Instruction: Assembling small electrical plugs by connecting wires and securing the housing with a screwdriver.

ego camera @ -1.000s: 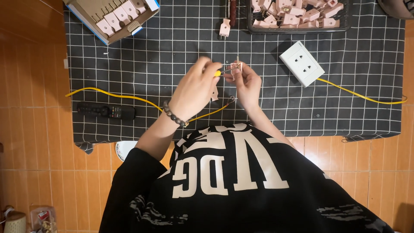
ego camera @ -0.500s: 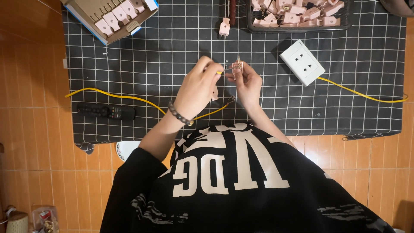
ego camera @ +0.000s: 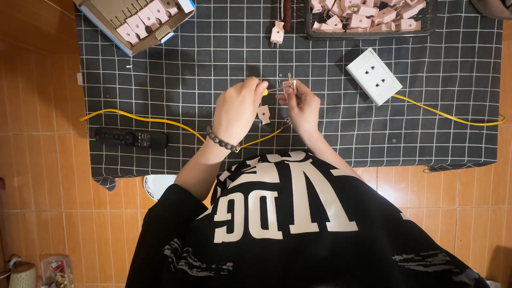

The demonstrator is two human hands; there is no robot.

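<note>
My left hand [ego camera: 239, 111], with a bead bracelet on the wrist, grips a small yellow-handled screwdriver [ego camera: 264, 92] whose tip points right. My right hand [ego camera: 303, 106] pinches a small plug part with metal prongs [ego camera: 290, 82] against that tip. Both hands hover over a black checked mat [ego camera: 213, 69]. A loose pink plug cover [ego camera: 264, 113] lies on the mat between my hands. A yellow wire [ego camera: 138, 118] runs under my hands across the mat.
A white socket box [ego camera: 373, 76] on a yellow cable sits to the right. A black tray of pink plugs [ego camera: 368, 16] and a single plug [ego camera: 277, 32] lie at the top. A cardboard box of plugs [ego camera: 136, 21] is top left, a black remote [ego camera: 130, 138] at the left.
Both hands have shifted slightly and the plug part in my right hand has turned so its prongs stick up. Nothing else has moved.
</note>
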